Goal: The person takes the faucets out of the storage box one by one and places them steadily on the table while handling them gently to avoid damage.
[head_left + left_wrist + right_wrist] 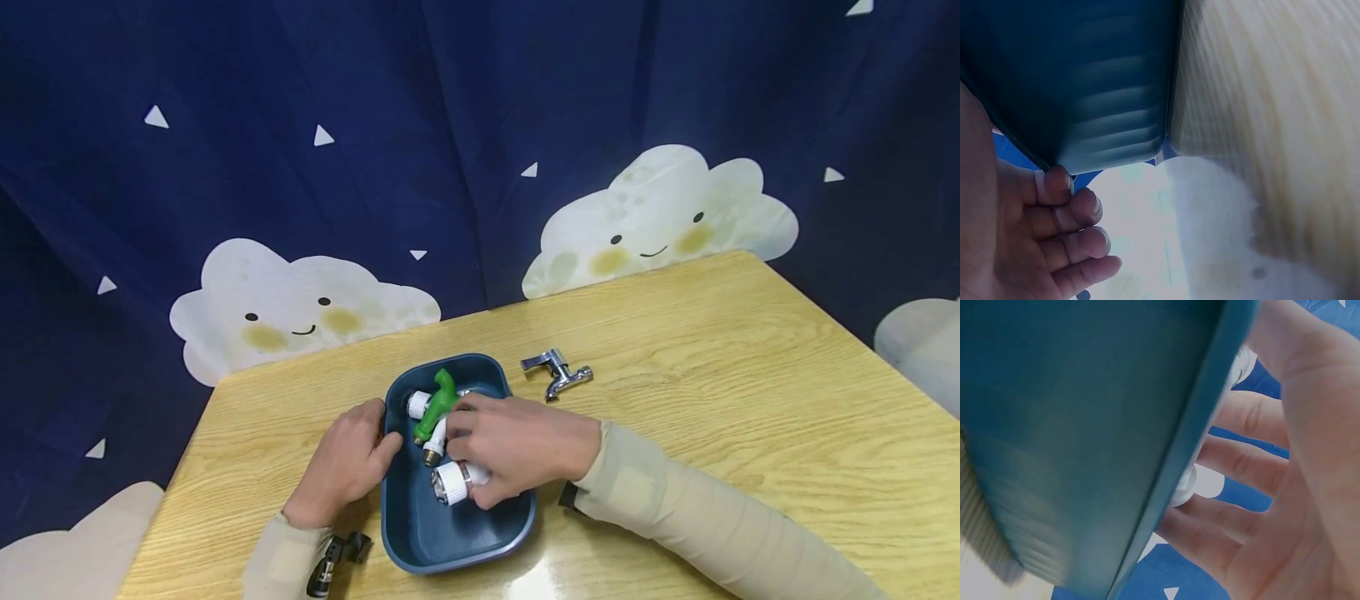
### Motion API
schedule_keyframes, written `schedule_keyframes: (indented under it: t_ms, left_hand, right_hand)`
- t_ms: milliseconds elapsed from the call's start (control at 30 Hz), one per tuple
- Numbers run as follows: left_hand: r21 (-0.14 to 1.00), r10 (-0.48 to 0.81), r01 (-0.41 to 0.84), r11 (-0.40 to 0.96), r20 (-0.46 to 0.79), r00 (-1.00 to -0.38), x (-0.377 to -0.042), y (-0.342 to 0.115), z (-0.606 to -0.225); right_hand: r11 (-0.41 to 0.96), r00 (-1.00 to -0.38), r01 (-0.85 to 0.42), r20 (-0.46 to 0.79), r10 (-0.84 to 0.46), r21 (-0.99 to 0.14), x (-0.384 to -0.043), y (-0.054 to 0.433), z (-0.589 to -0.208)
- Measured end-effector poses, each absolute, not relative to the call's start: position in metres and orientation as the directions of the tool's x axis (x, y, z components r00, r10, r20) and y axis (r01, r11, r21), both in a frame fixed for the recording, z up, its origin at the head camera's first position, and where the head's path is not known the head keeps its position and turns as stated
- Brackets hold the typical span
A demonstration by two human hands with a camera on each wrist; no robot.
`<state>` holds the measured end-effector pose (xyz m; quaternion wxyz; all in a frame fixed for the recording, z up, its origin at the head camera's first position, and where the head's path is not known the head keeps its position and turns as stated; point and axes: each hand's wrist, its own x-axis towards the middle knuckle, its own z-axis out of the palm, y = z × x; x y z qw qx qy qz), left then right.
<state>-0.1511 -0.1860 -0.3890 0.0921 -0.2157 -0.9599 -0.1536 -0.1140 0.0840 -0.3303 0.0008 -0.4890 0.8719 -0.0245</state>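
A dark blue plastic basin (459, 542) stands on the table, holding several plumbing pieces. My left hand (347, 458) grips its left rim, thumb over the edge; in the left wrist view curled fingers (1066, 215) show at the rim. My right hand (510, 442) reaches in over the right side and holds a white fitting (452, 483) with a ribbed collar between thumb and fingers. Beside those fingers lie a white tap (435, 447) with a brass threaded end and a green plastic tap (438, 408). The basin wall (1097, 444) hides the fingertips in the right wrist view.
A chrome tap (558, 375) lies on the wooden table (712, 375) just right of the basin's far end. Another white ribbed piece (418, 405) is at the basin's back left. A dark blue curtain (480, 125) with clouds hangs behind the table.
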Motion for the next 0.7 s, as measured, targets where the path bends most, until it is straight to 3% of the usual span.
schedule_keyframes:
  t_ms: [700]
  left_hand:
    - [0.251,0.396,0.457,0.853,0.259,-0.881,-0.153,-0.187,-0.390]
  right_hand:
    - [0.575,-0.580,-0.813,0.040,-0.814,-0.091,-0.119,0.095,-0.324]
